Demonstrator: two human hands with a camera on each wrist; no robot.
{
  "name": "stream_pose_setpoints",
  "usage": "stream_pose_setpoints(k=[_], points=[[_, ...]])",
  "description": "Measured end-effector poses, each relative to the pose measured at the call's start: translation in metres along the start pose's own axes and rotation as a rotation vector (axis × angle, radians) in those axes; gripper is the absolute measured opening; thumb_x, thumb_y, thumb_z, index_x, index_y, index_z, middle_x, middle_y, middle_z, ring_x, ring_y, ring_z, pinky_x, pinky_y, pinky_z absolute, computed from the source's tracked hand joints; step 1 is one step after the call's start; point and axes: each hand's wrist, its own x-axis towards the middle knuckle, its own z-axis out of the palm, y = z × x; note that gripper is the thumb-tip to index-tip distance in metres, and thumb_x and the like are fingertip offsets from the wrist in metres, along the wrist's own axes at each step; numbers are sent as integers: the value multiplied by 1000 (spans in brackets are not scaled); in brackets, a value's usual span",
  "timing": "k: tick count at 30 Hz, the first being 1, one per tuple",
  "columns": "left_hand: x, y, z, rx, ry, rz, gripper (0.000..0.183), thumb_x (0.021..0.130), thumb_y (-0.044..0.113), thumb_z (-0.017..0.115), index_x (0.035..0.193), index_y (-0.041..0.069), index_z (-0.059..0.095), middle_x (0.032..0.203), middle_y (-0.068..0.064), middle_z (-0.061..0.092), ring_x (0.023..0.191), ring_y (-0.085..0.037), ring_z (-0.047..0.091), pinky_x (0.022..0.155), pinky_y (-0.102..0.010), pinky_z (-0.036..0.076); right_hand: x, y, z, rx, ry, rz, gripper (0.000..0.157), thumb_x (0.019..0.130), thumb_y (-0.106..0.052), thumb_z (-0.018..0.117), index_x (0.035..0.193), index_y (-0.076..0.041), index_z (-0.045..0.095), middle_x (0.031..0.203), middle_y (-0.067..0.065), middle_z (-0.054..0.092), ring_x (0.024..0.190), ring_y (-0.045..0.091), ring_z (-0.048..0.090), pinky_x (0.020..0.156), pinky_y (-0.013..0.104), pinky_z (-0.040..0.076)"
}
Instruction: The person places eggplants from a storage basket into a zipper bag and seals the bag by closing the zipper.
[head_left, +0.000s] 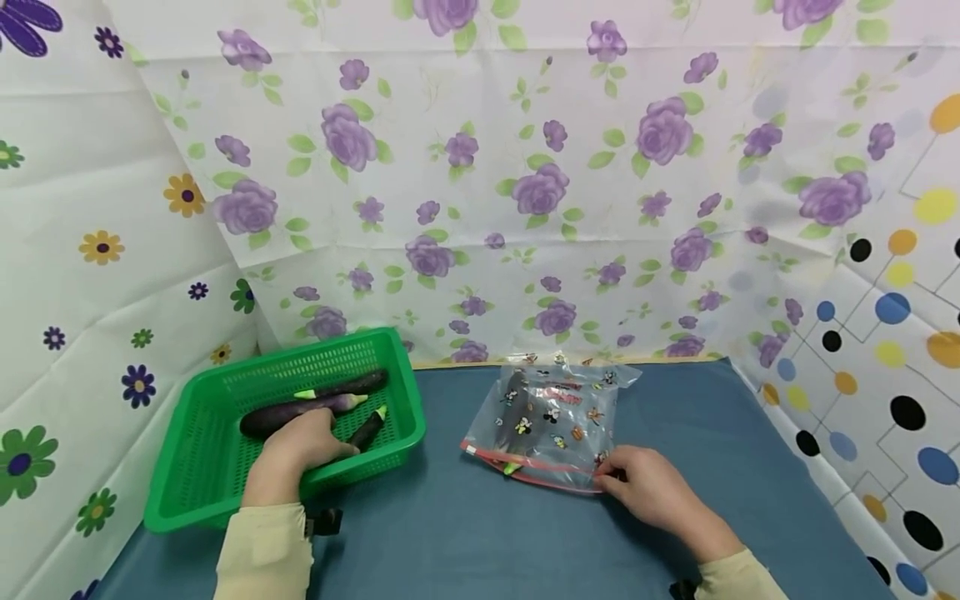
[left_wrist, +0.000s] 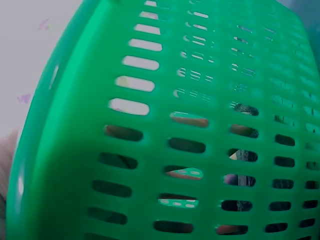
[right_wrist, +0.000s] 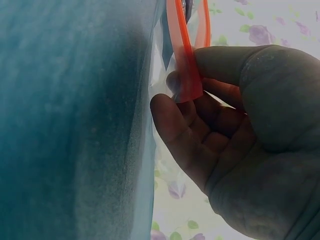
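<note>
My left hand reaches over the near rim of a green plastic basket. Its thumb and fingers grip the lower end of a short dark eggplant; part of the fingers is hidden. Behind it lie a longer purple eggplant and another dark eggplant with a green stem. On the right, my right hand pinches the corner of a clear printed zip bag by its red zip edge. Inside the bag is an eggplant, its green stem end toward the opening.
A blue cloth covers the table. Flowered sheets hang behind and at the left, and a dotted sheet stands on the right. In the left wrist view the slotted basket wall fills most of the picture.
</note>
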Motion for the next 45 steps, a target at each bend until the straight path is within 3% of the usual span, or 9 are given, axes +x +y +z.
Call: stream_pose_setpoints(k=[6,13,20,23,26,30,38,45], points=[[-1,0,4,3,-11,16,70,86,40,82,134,-7,60,129,-25,63,106,-37,65,86,-56,52,-1,1,-2,-6,-11,27,10,92,-26,78,85,-33,76,79,-20,60,67,-2,55,61,26,48],[-3,-1,4,23,-10,16,61,85,36,83,128,-3,63,119,-17,67,98,-32,66,81,-55,53,-1,1,1,16,-5,17,9,92,-27,78,85,-32,76,79,-19,60,66,-1,55,60,26,46],[-3,1,4,12,-15,3,21,87,25,81,92,10,67,85,-4,64,73,-22,59,67,-45,47,1,2,0,-9,2,17,11,92,-26,78,85,-33,76,79,-19,59,67,-2,55,61,26,47],[-3,0,4,12,-19,8,15,87,22,80,88,11,69,81,-3,64,69,-21,56,65,-43,44,1,2,0,-12,2,13,10,92,-26,78,85,-33,76,79,-20,59,67,-2,54,61,26,47],[-3,0,3,11,-25,15,13,86,19,79,94,10,73,87,-4,68,70,-22,55,64,-42,44,0,2,1,-18,-3,26,10,91,-27,79,85,-34,75,79,-20,59,67,-2,54,61,26,47],[-5,-2,1,7,-34,24,24,85,16,77,108,9,76,102,-5,71,74,-22,57,66,-42,46,0,1,1,-18,-4,31,10,91,-27,79,85,-34,75,78,-20,59,66,-2,54,60,26,47],[-7,-1,2,-9,-52,27,13,86,13,75,99,14,76,80,0,64,68,-22,53,65,-43,40,0,0,1,-17,-2,29,10,91,-27,79,85,-34,75,78,-20,59,66,-2,54,60,26,47],[-4,-2,2,-6,-50,34,16,86,15,75,102,14,77,86,1,67,70,-23,54,66,-45,41,-1,1,0,-3,4,7,10,92,-27,79,85,-33,76,79,-19,59,67,-3,54,60,26,47]])
